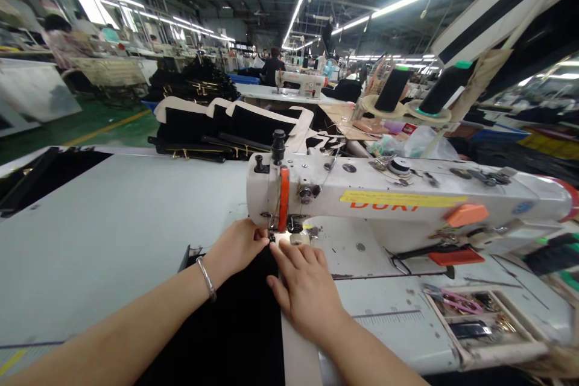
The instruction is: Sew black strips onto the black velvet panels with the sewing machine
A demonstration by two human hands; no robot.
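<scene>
Two bare hands work at the needle end of a white sewing machine [362, 193], the landmark for everything else. Black fabric [226, 325] lies on the counter [113, 223] on the near side of the machine, its far end reaching the needle area, with a pale strip [301, 356] along its right edge. The left hand [235, 247], a silver bracelet [206, 277] at its wrist, is just left of the needle; its grip is drawn together, thumb close to the fingers, but the fingertips are too small and dark to tell whether they pinch anything. The right hand [310, 286] rests palm down in front of the machine, over the strip and the fabric's edge, its grip loosely spread, fingertips towards the needle. An upright orange bar [283, 199] stands on the machine's needle end, and yellow tape [402, 198] runs along its arm. On the near side of the machine, to the right, a tray [502, 351] holds a pink-handled tool [461, 301] and small metal pieces. Behind the machine stand two black thread cones [393, 87], and behind it to the left lie black pieces with pale edges [190, 126].
</scene>
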